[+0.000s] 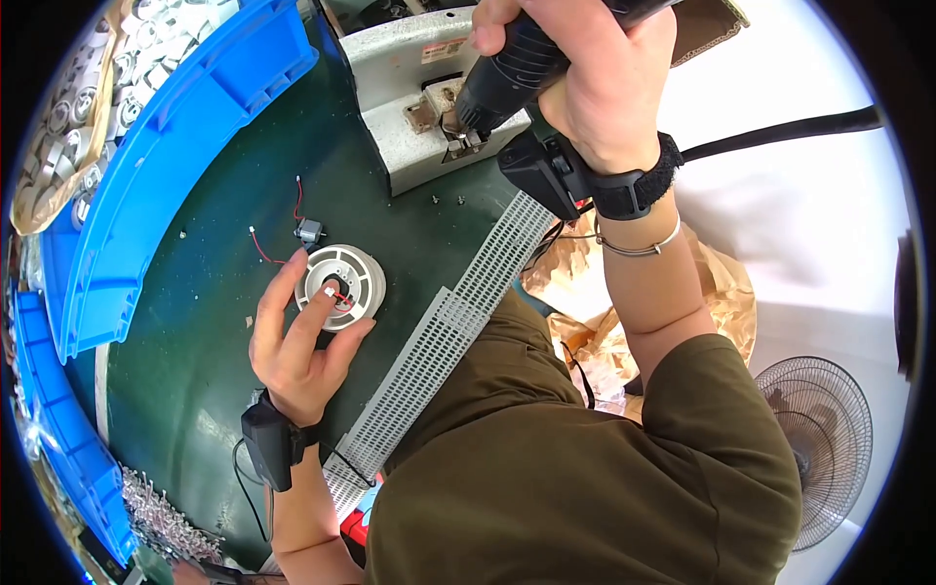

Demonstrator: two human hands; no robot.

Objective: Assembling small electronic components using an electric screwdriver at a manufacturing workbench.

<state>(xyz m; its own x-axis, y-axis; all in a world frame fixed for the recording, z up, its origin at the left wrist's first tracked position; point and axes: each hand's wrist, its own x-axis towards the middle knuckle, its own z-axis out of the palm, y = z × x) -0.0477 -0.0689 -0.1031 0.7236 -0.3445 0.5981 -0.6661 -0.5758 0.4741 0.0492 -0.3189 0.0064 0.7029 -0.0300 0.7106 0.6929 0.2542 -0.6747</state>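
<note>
My left hand (pixel 304 356) holds a round white plastic housing (pixel 373 280) down on the green table. Its thumb lies along the near rim, and one finger reaches into the middle, by a small white connector on a red wire (pixel 341 296). My right hand (pixel 609 88) is wrapped round a black electric screwdriver (pixel 512 70). The screwdriver's tip points down at the slot of a grey metal screw feeder (pixel 429 146); whether it touches a screw cannot be seen. A small silver motor (pixel 309 231) with a red wire lies just beyond the housing.
Blue bins (pixel 161 180) line the left side, one with white ring-shaped parts (pixel 73 127). A pile of small wired parts (pixel 166 512) lies at the lower left. White perforated strips (pixel 429 356) edge the table in front of me. A fan (pixel 814 439) stands at the right.
</note>
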